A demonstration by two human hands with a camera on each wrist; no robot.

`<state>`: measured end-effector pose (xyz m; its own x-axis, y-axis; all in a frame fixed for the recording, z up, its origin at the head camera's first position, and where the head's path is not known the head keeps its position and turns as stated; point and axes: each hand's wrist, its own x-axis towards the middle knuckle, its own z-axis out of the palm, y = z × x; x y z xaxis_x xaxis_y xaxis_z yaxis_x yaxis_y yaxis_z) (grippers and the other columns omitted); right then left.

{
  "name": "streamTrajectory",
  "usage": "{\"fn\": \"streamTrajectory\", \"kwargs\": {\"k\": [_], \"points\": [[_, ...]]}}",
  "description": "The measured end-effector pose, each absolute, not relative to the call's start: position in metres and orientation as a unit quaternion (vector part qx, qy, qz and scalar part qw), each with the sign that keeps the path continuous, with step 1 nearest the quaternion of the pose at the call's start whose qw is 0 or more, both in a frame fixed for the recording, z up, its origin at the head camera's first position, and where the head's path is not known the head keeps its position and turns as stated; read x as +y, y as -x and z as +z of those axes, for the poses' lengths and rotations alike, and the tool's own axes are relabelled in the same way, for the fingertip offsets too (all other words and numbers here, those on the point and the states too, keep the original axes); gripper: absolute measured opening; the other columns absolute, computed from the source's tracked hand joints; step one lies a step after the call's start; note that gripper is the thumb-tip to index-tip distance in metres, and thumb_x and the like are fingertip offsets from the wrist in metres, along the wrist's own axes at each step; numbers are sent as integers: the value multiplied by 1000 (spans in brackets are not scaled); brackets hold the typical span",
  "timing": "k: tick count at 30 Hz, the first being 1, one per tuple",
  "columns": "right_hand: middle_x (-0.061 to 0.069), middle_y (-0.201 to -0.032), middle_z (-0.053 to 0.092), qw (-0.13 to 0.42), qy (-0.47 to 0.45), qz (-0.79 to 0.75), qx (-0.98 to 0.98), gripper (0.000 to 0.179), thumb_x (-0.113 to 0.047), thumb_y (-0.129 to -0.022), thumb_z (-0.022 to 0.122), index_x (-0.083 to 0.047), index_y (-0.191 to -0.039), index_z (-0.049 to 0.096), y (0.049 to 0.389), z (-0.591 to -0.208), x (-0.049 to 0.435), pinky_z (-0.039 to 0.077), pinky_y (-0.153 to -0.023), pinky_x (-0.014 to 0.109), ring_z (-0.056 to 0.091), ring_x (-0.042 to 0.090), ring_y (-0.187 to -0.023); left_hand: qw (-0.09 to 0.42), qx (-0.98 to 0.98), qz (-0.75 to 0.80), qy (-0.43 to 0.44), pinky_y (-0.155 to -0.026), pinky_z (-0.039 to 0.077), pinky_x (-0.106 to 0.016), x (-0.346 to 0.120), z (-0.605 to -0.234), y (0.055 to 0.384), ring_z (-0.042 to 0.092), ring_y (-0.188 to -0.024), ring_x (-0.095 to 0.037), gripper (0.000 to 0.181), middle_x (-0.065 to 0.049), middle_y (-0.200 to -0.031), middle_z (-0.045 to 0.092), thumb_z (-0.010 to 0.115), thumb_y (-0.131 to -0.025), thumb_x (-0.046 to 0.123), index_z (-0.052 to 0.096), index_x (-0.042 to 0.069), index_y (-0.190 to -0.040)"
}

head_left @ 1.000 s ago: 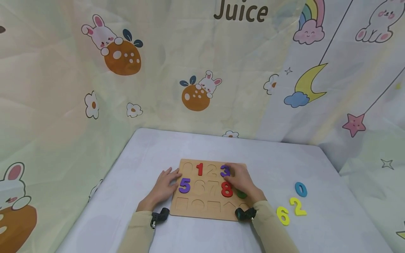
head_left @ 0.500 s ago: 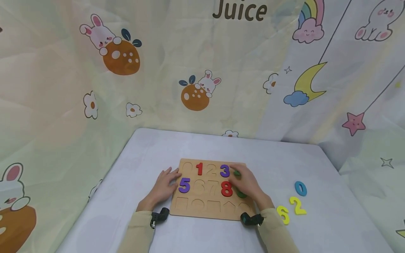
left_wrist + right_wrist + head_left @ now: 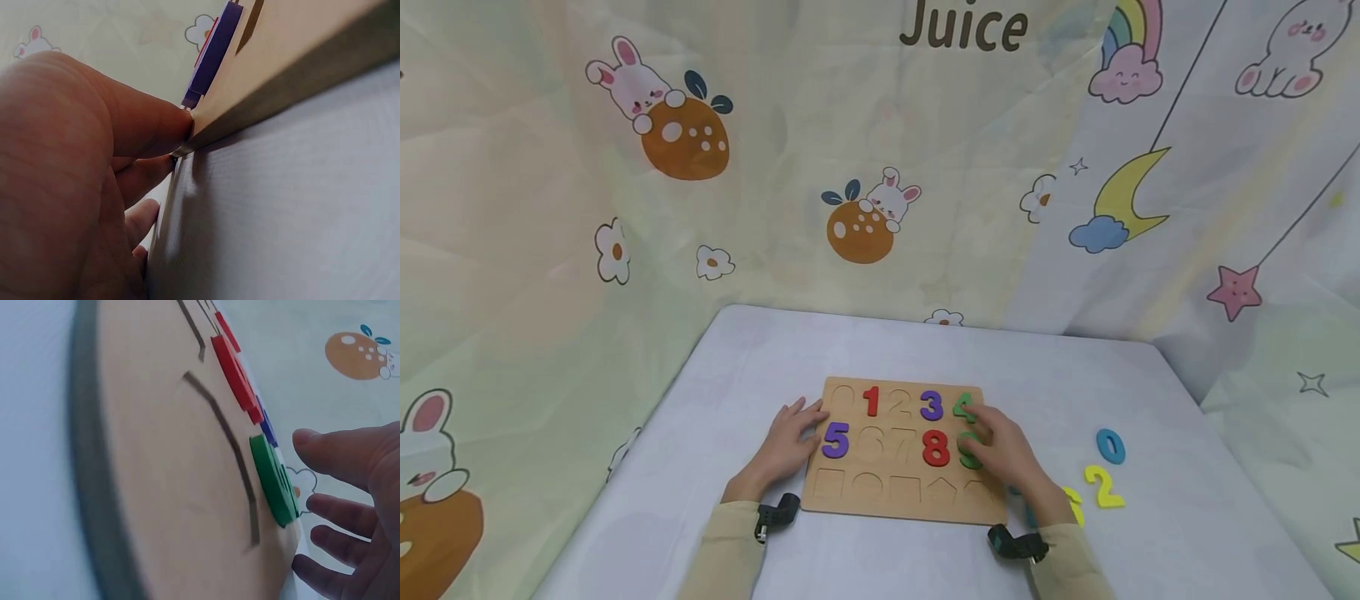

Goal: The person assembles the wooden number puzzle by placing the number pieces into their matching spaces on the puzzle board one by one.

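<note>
Pale wooden board [image 3: 887, 505], flat on the white table, is the landmark here. Half a second ago the right hand [image 3: 1006, 446] covered most of the green 4 [image 3: 958, 411]; now it sits further out over the board's right edge, and the 4 shows in its top right corner beside the purple 3 [image 3: 937, 406]. I judge that piece placed, though its depth is hard to tell. The hand is loose, thumb and fingers spread apart, holding nothing; the right wrist view shows a gap between it and the lower green piece [image 3: 273, 481]. The left hand [image 3: 790, 437] stays at the board's left edge, fingers fairly straight, touching without gripping, near the purple 5 [image 3: 836, 437].

The board also bears a red 1 [image 3: 872, 402] and red 8 [image 3: 936, 448], glossy and thick, standing proud; other recesses are unfilled. Right of the board lie a blue 0 [image 3: 1102, 447], yellow 2 [image 3: 1103, 487], half-hidden yellow 6 [image 3: 1075, 508] and, behind the wrist, a mostly hidden blue piece [image 3: 1030, 515].
</note>
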<state>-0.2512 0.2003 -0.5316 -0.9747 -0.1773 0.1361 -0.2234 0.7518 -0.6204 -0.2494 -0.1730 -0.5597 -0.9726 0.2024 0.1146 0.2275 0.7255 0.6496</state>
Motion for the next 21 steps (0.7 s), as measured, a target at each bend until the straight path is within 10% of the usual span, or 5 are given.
{"fn": "streamTrajectory", "kwargs": {"k": [21], "points": [[19, -146, 45, 46, -10, 327, -944, 53, -24, -93, 65, -10, -142, 47, 239, -528, 255, 42, -103, 61, 44, 41, -129, -2, -930, -347, 118, -123, 4, -49, -175, -560, 251, 17, -149, -32, 40, -7, -154, 39, 58, -95, 13, 58, 7, -134]]}}
